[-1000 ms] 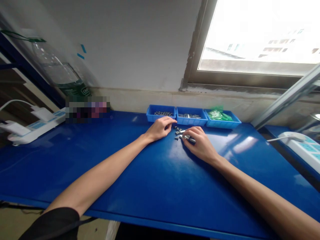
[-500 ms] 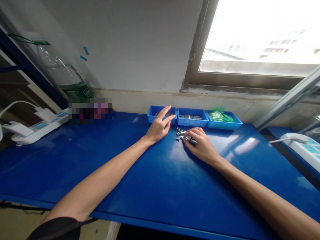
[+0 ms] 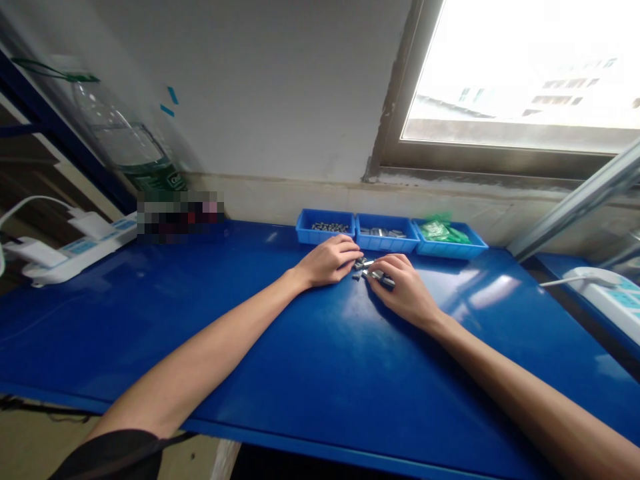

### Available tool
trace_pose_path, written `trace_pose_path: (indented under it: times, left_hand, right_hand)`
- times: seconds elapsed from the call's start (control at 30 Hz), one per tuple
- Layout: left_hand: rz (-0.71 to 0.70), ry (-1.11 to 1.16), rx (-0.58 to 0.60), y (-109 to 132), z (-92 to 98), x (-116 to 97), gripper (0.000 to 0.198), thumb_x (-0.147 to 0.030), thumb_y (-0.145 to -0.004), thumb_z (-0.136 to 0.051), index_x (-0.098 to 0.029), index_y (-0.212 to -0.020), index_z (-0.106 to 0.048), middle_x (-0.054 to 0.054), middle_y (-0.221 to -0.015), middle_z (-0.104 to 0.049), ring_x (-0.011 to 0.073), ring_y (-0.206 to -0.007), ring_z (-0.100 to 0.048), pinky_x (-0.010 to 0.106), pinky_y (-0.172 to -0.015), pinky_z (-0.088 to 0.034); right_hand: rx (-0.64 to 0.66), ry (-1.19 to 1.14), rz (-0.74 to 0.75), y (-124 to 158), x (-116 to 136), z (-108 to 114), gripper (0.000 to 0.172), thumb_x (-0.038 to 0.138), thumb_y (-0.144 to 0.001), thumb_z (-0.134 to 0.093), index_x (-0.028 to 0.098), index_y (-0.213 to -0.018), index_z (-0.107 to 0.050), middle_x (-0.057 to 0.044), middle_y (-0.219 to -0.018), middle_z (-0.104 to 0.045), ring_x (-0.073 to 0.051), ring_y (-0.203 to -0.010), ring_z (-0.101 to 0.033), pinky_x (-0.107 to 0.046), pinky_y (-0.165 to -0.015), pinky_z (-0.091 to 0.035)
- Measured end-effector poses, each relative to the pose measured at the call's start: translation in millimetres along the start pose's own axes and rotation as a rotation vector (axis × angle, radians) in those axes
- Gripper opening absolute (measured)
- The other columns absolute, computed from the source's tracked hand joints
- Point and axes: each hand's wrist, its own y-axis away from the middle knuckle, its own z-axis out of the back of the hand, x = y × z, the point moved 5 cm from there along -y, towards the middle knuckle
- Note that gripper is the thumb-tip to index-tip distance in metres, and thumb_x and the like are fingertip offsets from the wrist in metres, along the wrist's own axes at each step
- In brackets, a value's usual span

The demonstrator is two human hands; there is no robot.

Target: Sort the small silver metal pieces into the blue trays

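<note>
Left hand (image 3: 331,261) lowered to small, shiny grey pieces (image 3: 367,264).

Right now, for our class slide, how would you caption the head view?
Left hand and right hand at small grey parts on a blue table, near three blue bins.

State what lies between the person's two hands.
Small metal pieces lie on the blue table between the left hand and the right hand, as the head view shows.
</note>
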Motion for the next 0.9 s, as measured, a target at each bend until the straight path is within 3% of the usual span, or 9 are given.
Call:
trace_pose_path:
  times: [0.13,0.33,0.6,0.77,0.9]
  left_hand:
    - [0.118,0.129,0.069,3.1,-5.5,8.6,0.025,-0.019,-0.1,-0.059,-0.017,-0.118,-0.075,0.011,-0.118,-0.075,0.0224,-0.112,-0.068,0.038,-0.101,-0.058]
    - [0.189,0.167,0.045,4.2,-3.8,12.9,0.016,-0.022,-0.099,-0.061,-0.016,-0.106,-0.075,0.01,-0.105,-0.074,0.021,-0.102,-0.07,0.035,-0.092,-0.058]
    - [0.193,0.137,0.034,5.3,-1.8,10.5,0.021,-0.018,-0.1,-0.055,-0.016,-0.113,-0.072,0.01,-0.11,-0.07,0.0185,-0.098,-0.07,0.031,-0.089,-0.057]
    - [0.194,0.106,-0.006,7.6,-0.3,11.1,0.019,-0.017,-0.097,-0.058,-0.014,-0.108,-0.074,0.01,-0.109,-0.067,0.0177,-0.092,-0.069,0.03,-0.084,-0.058]
    - [0.158,0.132,-0.009,7.1,-0.2,9.0,0.023,-0.01,-0.095,-0.057,-0.016,-0.109,-0.073,0.01,-0.112,-0.071,0.0186,-0.098,-0.071,0.031,-0.088,-0.059]
  right_hand:
    - [0.008,-0.004,-0.004,-0.5,1.0,0.2,0.01,0.022,-0.095,-0.064,0.026,-0.101,-0.071,-0.008,-0.104,-0.073,-0.03,-0.105,-0.062,-0.048,-0.093,-0.055]
    - [0.004,-0.01,-0.005,-1.1,1.9,0.7,0.011,0.023,-0.095,-0.063,0.026,-0.101,-0.072,-0.008,-0.104,-0.073,-0.03,-0.105,-0.062,-0.049,-0.094,-0.055]
    - [0.006,-0.011,-0.001,-0.5,0.0,-0.3,0.01,0.022,-0.095,-0.064,0.026,-0.101,-0.072,-0.008,-0.104,-0.073,-0.029,-0.105,-0.062,-0.047,-0.093,-0.055]
    - [0.007,-0.016,0.0,-0.6,0.3,-0.2,0.011,0.023,-0.095,-0.064,0.027,-0.101,-0.072,-0.008,-0.104,-0.073,-0.029,-0.105,-0.062,-0.048,-0.093,-0.055]
    - [0.005,-0.007,-0.004,-0.7,0.3,-0.1,0.01,0.023,-0.096,-0.063,0.026,-0.101,-0.072,-0.008,-0.104,-0.073,-0.03,-0.104,-0.062,-0.048,-0.093,-0.055]
